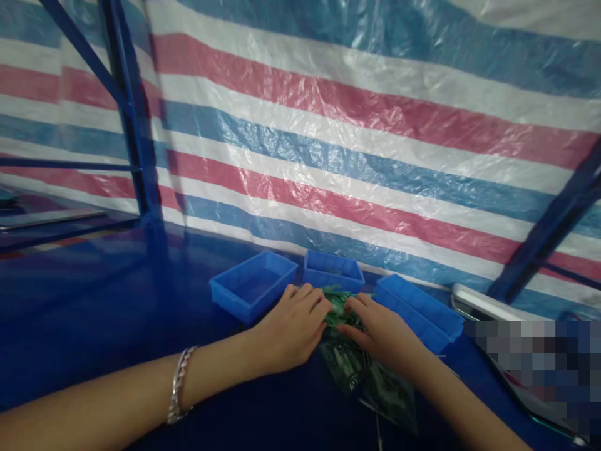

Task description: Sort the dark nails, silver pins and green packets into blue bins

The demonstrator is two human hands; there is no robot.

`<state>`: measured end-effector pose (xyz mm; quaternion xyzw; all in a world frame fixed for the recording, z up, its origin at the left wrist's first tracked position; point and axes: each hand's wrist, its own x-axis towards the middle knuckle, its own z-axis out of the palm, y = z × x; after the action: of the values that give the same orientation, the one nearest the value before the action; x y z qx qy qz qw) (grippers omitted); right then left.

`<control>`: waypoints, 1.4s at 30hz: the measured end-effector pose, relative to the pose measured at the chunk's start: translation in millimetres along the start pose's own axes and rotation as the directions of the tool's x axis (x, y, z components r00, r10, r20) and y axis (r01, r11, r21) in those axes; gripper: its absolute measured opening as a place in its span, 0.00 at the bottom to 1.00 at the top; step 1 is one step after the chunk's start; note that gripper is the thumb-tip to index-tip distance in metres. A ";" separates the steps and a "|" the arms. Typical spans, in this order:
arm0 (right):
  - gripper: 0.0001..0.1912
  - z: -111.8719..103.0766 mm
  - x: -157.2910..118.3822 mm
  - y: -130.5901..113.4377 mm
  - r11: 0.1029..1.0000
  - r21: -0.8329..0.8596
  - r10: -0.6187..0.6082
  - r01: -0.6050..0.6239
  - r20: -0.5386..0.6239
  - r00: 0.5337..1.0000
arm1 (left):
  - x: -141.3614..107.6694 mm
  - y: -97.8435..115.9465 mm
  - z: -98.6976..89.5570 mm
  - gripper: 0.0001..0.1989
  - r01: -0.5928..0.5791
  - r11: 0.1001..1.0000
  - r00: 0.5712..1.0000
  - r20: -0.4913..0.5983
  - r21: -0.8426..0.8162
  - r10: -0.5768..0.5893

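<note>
Green leafy pieces [337,307] lie in a small heap between my two hands on the blue table. From the left, my left hand [293,326] reaches over the heap's edge, its fingers curled and touching the green pieces. My right hand [375,326] is on the other side, thumb and fingers apart around the heap's right edge. Whether either hand grips a piece is hidden. Just below the hands lie clear plastic bags with dark green contents [345,363], one of them [389,391] partly beside my right forearm.
Behind the hands stand three blue trays: a left one [230,299], a middle one [333,279] and a right one [413,319]. A white-edged device [488,304] is at the right. A striped plastic sheet [328,144] hangs behind the blue table [94,313], between blue metal posts [136,125].
</note>
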<state>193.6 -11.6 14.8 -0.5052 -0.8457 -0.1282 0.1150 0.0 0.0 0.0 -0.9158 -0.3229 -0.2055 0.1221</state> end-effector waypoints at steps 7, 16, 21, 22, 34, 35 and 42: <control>0.05 -0.3 -1.4 -11.0 0.998 0.052 -0.034 0.036 -0.034 0.999 | -6.8 7.7 3.4 0.03 -0.007 0.988 0.996 0.092 -0.154 0.021; 0.04 1.1 -11.0 -33.1 0.966 0.145 -0.203 0.212 -0.071 0.977 | -12.3 0.5 12.1 0.04 0.006 0.959 0.985 0.165 -0.284 0.043; 0.11 11.2 -18.7 -35.0 0.959 0.083 -0.263 0.270 -0.081 0.961 | -13.3 0.2 14.6 0.04 0.033 0.939 0.991 0.132 -0.343 0.013; 0.11 13.8 -20.4 -34.5 0.957 0.084 -0.272 0.277 -0.071 0.960 | -13.1 0.2 14.6 0.05 0.040 0.934 0.992 0.126 -0.355 0.005; 0.10 35.8 -36.5 -15.4 0.934 0.254 -0.204 0.251 -0.198 0.959 | -20.7 5.6 5.1 0.04 0.161 0.986 0.983 0.097 -0.036 -0.157; 0.10 38.9 -36.7 -15.2 0.932 0.264 -0.188 0.248 -0.234 0.954 | -22.2 5.3 5.4 0.04 0.178 0.984 0.980 0.092 0.013 -0.178; 0.07 33.9 -34.0 -18.7 0.925 0.294 -0.192 0.239 -0.180 0.965 | -24.6 -3.1 11.9 0.02 0.191 0.973 0.973 0.107 0.130 -0.206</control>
<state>190.7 -37.0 -30.1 -0.3734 -0.8948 -0.0415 0.2415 -15.8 -6.7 -21.5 -0.8807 -0.4313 -0.1419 0.1354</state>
